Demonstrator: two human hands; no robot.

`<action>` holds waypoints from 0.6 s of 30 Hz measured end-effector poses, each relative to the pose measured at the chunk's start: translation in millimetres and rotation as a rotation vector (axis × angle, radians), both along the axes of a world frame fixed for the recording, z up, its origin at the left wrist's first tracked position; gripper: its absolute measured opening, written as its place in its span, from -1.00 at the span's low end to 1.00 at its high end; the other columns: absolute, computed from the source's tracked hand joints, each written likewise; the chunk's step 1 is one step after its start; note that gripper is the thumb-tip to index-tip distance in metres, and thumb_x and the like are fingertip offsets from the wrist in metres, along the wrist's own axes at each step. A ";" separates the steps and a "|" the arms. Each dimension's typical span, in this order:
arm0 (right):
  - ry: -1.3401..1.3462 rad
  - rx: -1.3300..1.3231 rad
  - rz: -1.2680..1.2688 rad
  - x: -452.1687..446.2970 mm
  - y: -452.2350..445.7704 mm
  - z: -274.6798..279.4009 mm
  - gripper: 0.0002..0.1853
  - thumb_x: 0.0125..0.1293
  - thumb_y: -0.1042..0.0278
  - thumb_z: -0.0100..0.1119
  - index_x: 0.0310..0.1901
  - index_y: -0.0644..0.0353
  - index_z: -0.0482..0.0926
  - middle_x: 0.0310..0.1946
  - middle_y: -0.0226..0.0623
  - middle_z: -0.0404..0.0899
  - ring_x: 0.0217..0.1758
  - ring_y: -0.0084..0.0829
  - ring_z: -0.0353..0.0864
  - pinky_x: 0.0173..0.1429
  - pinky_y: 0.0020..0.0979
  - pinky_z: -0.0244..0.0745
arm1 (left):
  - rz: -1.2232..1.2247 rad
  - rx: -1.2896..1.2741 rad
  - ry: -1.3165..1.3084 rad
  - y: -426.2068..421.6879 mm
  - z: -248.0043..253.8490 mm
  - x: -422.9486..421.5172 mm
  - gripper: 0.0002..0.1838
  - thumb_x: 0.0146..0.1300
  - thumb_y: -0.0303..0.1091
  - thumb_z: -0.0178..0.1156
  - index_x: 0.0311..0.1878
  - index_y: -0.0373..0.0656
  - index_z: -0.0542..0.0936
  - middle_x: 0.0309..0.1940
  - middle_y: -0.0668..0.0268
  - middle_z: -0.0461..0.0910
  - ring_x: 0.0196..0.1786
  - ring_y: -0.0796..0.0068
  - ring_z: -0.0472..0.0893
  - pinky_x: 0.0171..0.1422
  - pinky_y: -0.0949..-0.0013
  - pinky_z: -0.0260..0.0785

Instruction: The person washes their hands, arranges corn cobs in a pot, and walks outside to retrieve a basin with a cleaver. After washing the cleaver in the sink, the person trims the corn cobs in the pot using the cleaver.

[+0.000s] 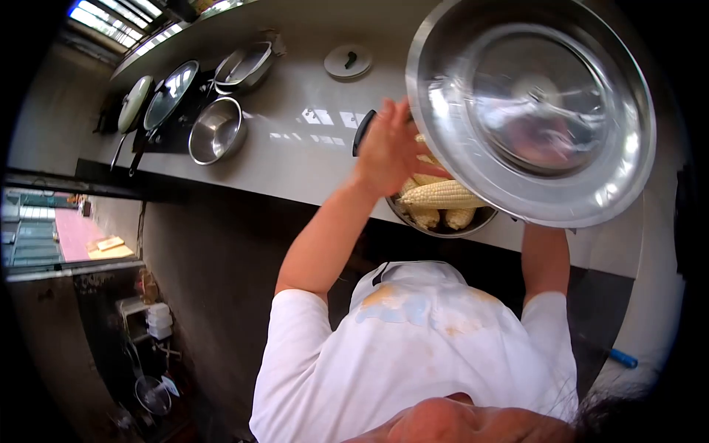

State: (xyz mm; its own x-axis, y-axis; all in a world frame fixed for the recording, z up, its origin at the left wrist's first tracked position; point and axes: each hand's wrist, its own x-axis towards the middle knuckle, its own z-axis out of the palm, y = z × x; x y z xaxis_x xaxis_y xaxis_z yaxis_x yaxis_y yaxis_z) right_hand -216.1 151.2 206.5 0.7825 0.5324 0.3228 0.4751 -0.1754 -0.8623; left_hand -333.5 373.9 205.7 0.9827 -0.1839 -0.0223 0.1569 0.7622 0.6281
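You're spreading your empty left hand [391, 144] over the corn [441, 195], while the metal lid [533, 107] is hiding your right hand, its grip untellable.

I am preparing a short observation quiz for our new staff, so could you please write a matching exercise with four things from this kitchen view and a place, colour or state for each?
1. Corn
2. Large lid
3. Metal bowl
4. Left hand

A. Open, with fingers apart, at the pot's left side
B. To the left of the pot, near the pans
C. Pale yellow, in the pot
D. Raised and tilted, hiding part of the pot from view

Right pairs: 1-C, 2-D, 3-B, 4-A
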 end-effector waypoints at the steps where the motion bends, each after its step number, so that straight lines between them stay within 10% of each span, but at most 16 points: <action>1: -0.123 -0.154 0.018 2.8 28.9 -2.0 -0.48 0.22 0.35 0.10 0.24 0.12 0.28 0.13 -0.21 0.38 0.11 -0.30 0.44 0.22 -0.17 0.32 | 0.038 -0.025 -0.001 15.4 1.0 -1.0 -0.36 0.29 0.09 -0.15 0.25 -0.21 0.16 0.14 0.02 0.31 0.10 0.04 0.45 0.06 -0.04 0.40; 7: -0.407 -0.504 0.065 20.9 118.0 -9.8 -0.51 0.23 0.34 0.11 0.21 0.16 0.33 0.09 -0.21 0.42 0.07 -0.39 0.47 0.15 -0.32 0.39 | 0.463 -0.035 0.248 136.5 -36.3 -19.6 -0.81 0.10 -0.43 -0.04 -0.30 -0.35 0.47 -0.26 0.17 0.54 -0.16 0.23 0.58 0.02 0.17 0.44; 10: 0.355 0.186 0.028 7.2 83.9 50.7 -0.61 0.29 0.29 0.02 0.13 0.22 0.40 0.02 -0.17 0.47 -0.01 -0.38 0.52 0.06 -0.39 0.45 | 0.590 0.126 0.309 173.1 -50.3 -35.0 -0.80 0.07 -0.43 -0.04 -0.25 -0.31 0.41 -0.23 0.12 0.50 -0.15 0.16 0.57 -0.16 0.03 0.50; 13: 0.244 0.503 -0.008 40.3 -37.5 63.1 -0.59 0.26 0.17 0.06 0.08 0.21 0.45 -0.01 -0.17 0.50 0.00 -0.34 0.52 0.06 -0.39 0.43 | 0.620 0.078 0.419 208.8 -95.0 -43.9 -0.67 0.06 -0.39 -0.06 -0.09 -0.32 0.39 -0.12 0.06 0.51 -0.09 0.01 0.55 -0.06 -0.07 0.46; 16: -0.296 -0.590 -0.790 53.4 -148.0 -44.6 -0.56 0.19 0.13 0.15 0.05 0.16 0.49 -0.02 -0.16 0.51 0.06 -0.26 0.48 0.12 -0.34 0.38 | 0.746 0.099 0.594 221.0 -136.2 -50.7 -0.55 0.06 -0.39 -0.07 0.06 -0.34 0.31 -0.08 0.02 0.48 -0.06 -0.01 0.53 0.01 -0.07 0.42; 18: -0.369 -0.909 -0.868 40.6 -173.5 -85.8 -0.55 0.13 0.10 0.21 0.03 0.14 0.51 -0.02 -0.16 0.51 0.10 -0.21 0.46 0.17 -0.31 0.35 | 0.745 0.044 0.591 228.8 -168.8 -57.7 -0.55 0.05 -0.40 -0.07 0.05 -0.36 0.30 -0.10 0.01 0.48 -0.09 -0.03 0.53 0.00 -0.08 0.43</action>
State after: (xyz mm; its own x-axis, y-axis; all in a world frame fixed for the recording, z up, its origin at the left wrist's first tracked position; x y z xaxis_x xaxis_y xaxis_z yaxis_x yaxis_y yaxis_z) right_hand -175.5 -22.3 120.7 0.9220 0.0423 0.3849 0.0949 -0.9884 -0.1187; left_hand -391.2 602.7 37.0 0.6744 0.4984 -0.5448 -0.0588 0.7717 0.6333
